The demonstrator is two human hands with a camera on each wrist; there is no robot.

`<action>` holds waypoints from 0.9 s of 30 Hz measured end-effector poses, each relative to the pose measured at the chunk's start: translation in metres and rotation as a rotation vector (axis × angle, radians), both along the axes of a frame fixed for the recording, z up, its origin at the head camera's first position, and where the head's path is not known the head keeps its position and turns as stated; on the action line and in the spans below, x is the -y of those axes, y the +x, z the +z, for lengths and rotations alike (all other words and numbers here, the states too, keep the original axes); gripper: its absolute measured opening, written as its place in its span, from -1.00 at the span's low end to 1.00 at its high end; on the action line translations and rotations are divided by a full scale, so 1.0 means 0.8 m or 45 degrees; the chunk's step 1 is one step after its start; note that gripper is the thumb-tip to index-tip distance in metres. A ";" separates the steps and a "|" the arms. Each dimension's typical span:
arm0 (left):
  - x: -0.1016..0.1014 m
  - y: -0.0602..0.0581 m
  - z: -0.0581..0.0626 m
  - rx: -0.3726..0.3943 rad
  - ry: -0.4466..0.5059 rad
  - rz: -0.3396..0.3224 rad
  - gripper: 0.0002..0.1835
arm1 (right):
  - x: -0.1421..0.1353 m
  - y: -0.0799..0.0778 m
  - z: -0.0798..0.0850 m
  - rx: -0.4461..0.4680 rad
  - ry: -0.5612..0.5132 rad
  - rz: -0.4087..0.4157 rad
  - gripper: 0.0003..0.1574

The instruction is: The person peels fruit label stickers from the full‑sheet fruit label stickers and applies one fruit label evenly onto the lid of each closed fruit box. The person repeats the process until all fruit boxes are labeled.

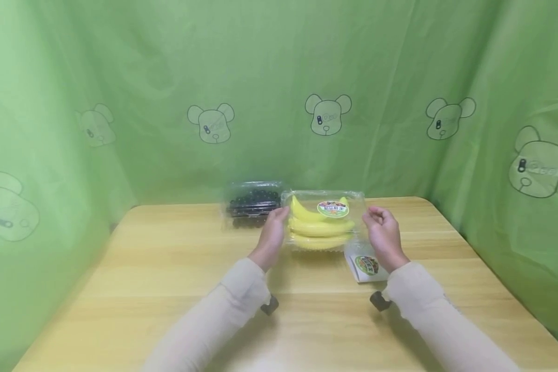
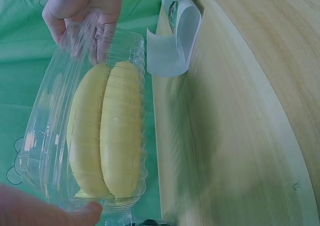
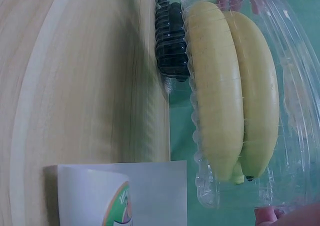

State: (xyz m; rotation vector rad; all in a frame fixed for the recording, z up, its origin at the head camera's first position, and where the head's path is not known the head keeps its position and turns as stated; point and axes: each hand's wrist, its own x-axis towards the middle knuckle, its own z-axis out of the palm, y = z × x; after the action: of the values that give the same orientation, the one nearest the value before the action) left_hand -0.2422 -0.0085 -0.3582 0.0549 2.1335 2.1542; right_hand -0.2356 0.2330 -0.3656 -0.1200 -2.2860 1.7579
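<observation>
Between both hands a clear plastic clamshell box [image 1: 323, 219] is held up off the table, tilted so its lid faces me. Yellow bananas [image 2: 120, 128] fill it, and an oval fruit label [image 1: 333, 208] is stuck on the lid. My left hand [image 1: 273, 235] grips the left end; in the left wrist view its thumb lies along the box's edge. At the other end my right hand [image 1: 385, 237] pinches the rim with curled fingers. Below the right hand, a curled white backing sheet [image 2: 172, 50] with another oval label [image 1: 367, 265] rests on the table.
A second clear box of dark grapes [image 1: 254, 206] stands at the back of the wooden table [image 1: 167, 268], left of the bananas. Green curtains [image 1: 269, 62] with bear-head drawings enclose the back and sides.
</observation>
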 end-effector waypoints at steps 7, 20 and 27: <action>-0.002 -0.001 0.002 0.024 0.024 -0.032 -0.43 | -0.002 -0.001 0.003 0.001 -0.011 -0.012 -0.37; -0.008 -0.005 0.002 0.033 0.060 0.011 -0.49 | -0.007 -0.008 0.004 -0.002 -0.076 -0.037 -0.37; -0.012 -0.008 -0.002 0.014 0.066 0.013 -0.47 | -0.012 -0.012 0.003 -0.007 -0.091 -0.035 -0.34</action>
State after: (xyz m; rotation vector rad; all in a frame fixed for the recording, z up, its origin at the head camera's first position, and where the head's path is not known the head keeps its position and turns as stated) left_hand -0.2489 0.0008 -0.3596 0.0371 2.0768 2.2098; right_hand -0.2454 0.2430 -0.3628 -0.1589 -2.2076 1.8247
